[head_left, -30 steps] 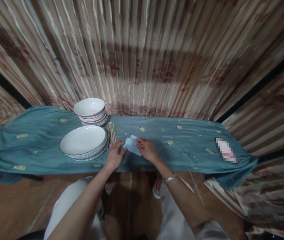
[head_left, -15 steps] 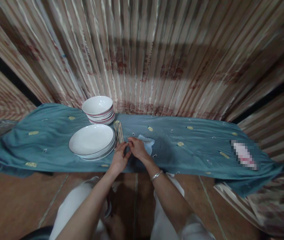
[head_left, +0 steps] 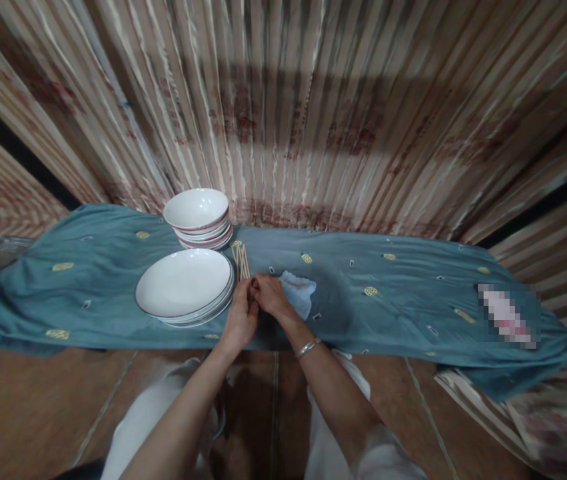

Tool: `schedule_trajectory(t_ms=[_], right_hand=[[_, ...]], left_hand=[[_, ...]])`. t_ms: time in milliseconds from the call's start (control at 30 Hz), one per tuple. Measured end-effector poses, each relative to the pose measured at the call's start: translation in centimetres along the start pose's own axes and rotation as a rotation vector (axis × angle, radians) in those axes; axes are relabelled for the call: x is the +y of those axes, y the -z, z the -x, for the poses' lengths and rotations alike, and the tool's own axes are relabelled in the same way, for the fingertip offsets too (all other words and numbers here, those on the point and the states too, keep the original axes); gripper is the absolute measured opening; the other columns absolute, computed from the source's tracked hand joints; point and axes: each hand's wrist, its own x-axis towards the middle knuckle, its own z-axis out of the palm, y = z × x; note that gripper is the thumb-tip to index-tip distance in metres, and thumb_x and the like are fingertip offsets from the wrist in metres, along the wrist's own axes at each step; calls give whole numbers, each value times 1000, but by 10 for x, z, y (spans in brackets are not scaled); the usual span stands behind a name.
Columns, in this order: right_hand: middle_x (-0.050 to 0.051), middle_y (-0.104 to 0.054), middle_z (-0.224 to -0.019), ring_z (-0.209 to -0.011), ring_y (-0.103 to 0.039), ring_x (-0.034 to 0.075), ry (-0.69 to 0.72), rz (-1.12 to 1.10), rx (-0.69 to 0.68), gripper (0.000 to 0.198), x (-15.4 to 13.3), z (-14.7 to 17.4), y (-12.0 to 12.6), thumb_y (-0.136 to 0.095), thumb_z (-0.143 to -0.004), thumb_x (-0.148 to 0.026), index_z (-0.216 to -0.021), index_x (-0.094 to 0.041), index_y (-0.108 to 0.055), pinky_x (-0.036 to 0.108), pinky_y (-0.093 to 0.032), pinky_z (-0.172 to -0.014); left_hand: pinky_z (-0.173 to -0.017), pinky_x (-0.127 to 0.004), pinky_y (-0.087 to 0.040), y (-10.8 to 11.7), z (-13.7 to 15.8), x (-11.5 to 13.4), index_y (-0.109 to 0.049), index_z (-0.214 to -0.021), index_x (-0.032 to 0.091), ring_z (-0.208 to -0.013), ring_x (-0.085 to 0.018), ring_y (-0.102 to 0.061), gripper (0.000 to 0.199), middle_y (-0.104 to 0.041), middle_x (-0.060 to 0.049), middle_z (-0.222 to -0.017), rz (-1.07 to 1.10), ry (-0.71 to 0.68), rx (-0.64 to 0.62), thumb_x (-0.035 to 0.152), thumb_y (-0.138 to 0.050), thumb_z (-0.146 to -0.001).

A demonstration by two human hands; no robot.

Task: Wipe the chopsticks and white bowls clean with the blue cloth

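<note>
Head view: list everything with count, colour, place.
Patterned fabric tablecloth: one, teal, centre
Round plates: one stack, dark-rimmed white, tablecloth's left half
Round bowls: one stack, red-banded white, behind plates
Thin wooden chopsticks: several, tan, right of plates
Crumpled cloth: one, light blue, right of chopsticks
Pixelated patch: one, pinkish, far right
Shiny surface: one, grey, far left
Pleated curtains: count unclear, beige, background
Bars: at least two, dark, either side
Tiled floor: one, brown, below
Metal bracelet: one, silver, right wrist
Trouser legs: two, white, below tablecloth
Left hand, right hand: two, bare, meeting near chopsticks
</note>
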Motion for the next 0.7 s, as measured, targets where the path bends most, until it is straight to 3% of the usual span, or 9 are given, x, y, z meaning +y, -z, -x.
schedule_trajectory(t_ms=[300,700], right_hand=[[10,-69,-100,-94,-64,19,-26,50,-14,19,-5,1,0,-47,-91,-26,-102,-16,-60,26,-43,-77],[14,-69,-100,-93,-66,22,-9,184,-3,23,-16,7,9,-43,-90,-18,-105,-11,-60,28,-47,-76]], left_hand=[[-115,-46,-21,-1,3,-5,-45,-131,19,-135,-23,-35,61,-44,-10,-141,28,3,29,6,-46,-72],[-113,-46,-26,0,4,-3,-45,-132,17,-131,-23,-41,67,-48,-10,-138,107,58,-13,4,-44,-66]])
